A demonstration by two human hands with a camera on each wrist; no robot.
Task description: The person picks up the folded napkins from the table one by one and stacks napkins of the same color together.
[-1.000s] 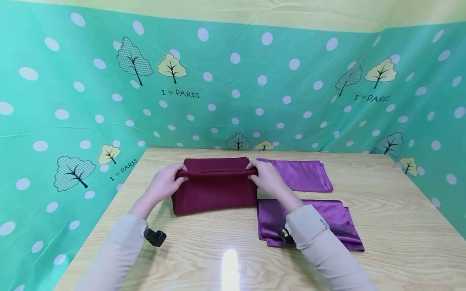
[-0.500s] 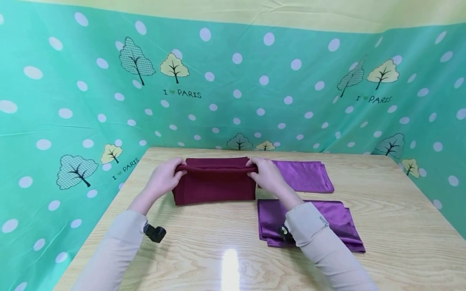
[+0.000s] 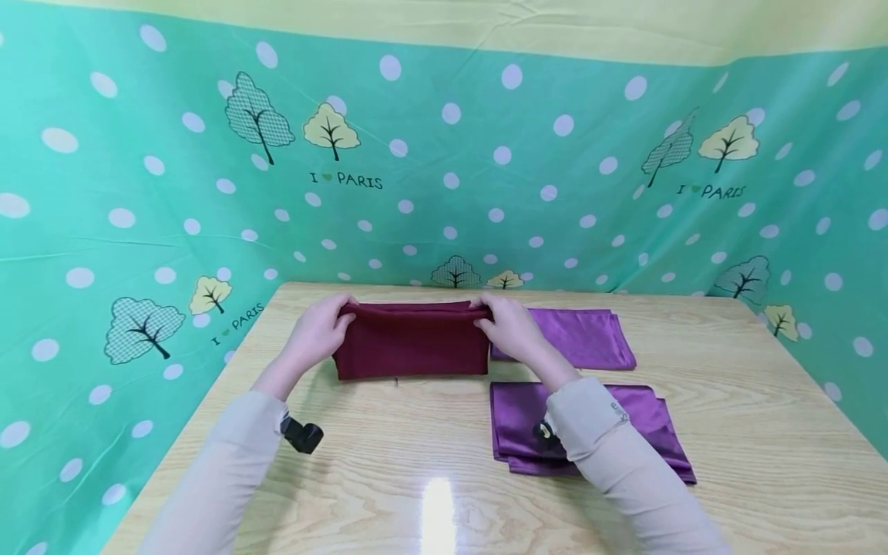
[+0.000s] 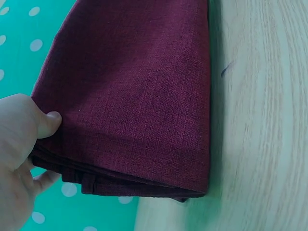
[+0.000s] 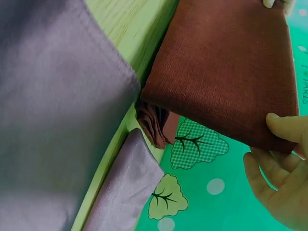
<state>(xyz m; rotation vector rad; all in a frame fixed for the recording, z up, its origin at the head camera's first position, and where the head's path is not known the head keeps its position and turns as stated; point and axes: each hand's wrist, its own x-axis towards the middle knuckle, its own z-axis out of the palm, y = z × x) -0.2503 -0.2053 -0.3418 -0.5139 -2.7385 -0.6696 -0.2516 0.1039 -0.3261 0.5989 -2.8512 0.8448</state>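
Observation:
A folded burgundy cloth (image 3: pixel 416 347) is held up on its edge near the back of the table. My left hand (image 3: pixel 319 327) pinches its upper left corner, thumb on the near face, as the left wrist view shows. At the upper right corner my right hand (image 3: pixel 509 327) grips it between thumb and fingers. In the right wrist view, gathered dark red folds (image 5: pixel 155 122) sit lower behind the cloth (image 5: pixel 226 62); I cannot tell whether they belong to the same piece. Layered folded edges (image 4: pixel 115 180) show at its left end.
To the right, a folded purple satin cloth (image 3: pixel 583 339) lies at the back. Another, darker purple satin cloth (image 3: pixel 520 420) lies nearer, partly under my right forearm. The wooden table (image 3: pixel 375 462) meets a green dotted curtain (image 3: pixel 416 154) behind.
Both hands have moved slightly away toward the back with the burgundy cloth. Its lower front edge has shifted back, and less of the flat part behind it shows. The purple cloths stay put.

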